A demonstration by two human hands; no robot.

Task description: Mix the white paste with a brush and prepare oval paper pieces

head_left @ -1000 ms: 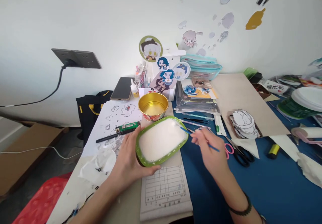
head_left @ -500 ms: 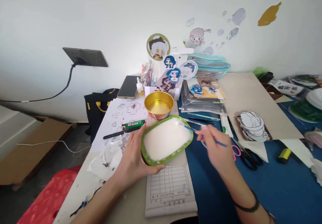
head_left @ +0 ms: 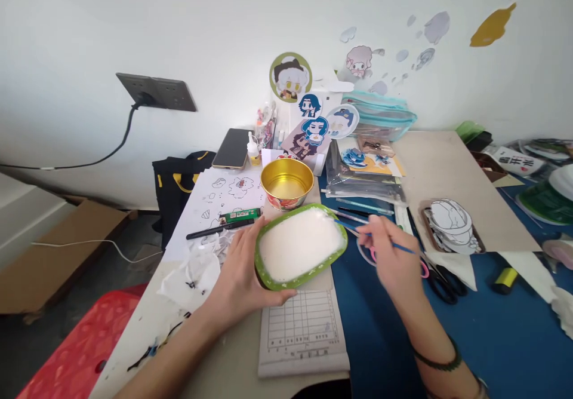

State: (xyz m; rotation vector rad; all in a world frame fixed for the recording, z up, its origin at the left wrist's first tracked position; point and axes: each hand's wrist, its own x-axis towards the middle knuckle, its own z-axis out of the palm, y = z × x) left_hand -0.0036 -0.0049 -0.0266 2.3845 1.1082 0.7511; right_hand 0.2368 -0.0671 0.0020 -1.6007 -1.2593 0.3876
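A green-rimmed tray (head_left: 319, 266) with a smooth white surface inside is gripped at its left end by my left hand (head_left: 242, 270), thumb along the near edge. Between thumb and fingers of my right hand (head_left: 394, 255) is a thin blue paintbrush (head_left: 403, 248). Its tip reaches the tray's right end, at or just over the white surface; contact is hard to tell. Just behind the tray stands a round tin (head_left: 286, 187), gold inside. A pad of gridded paper (head_left: 304, 333) lies under the tray's near side.
Black scissors (head_left: 443, 282) and pink-handled scissors (head_left: 424, 267) lie right of my right hand. Crumpled white paper (head_left: 192, 279) and a black pen (head_left: 215, 230) are at left. Farther back are a phone (head_left: 230, 148), a small white bottle (head_left: 253, 150) and a tray of paper cutouts (head_left: 452, 226).
The camera view has shifted slightly. My right hand has moved a little to the right with the paintbrush, its tip now nearer the tray's right rim. My left hand keeps its grip.
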